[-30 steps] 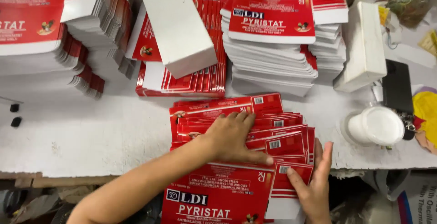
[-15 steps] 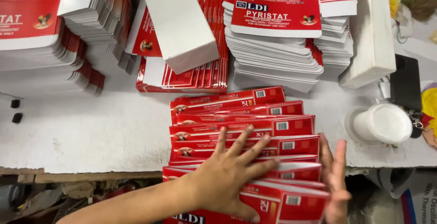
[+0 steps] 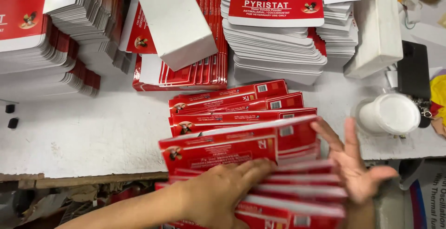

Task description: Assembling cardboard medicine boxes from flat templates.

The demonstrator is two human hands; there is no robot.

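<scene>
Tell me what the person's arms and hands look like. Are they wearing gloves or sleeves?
No gloves and no sleeves show. The left hand is bare, and the forearm behind it is bare right down to the picture's edge. The right hand is bare too, with no ring or watch to be seen. Only a little of the right wrist is in view.
</scene>
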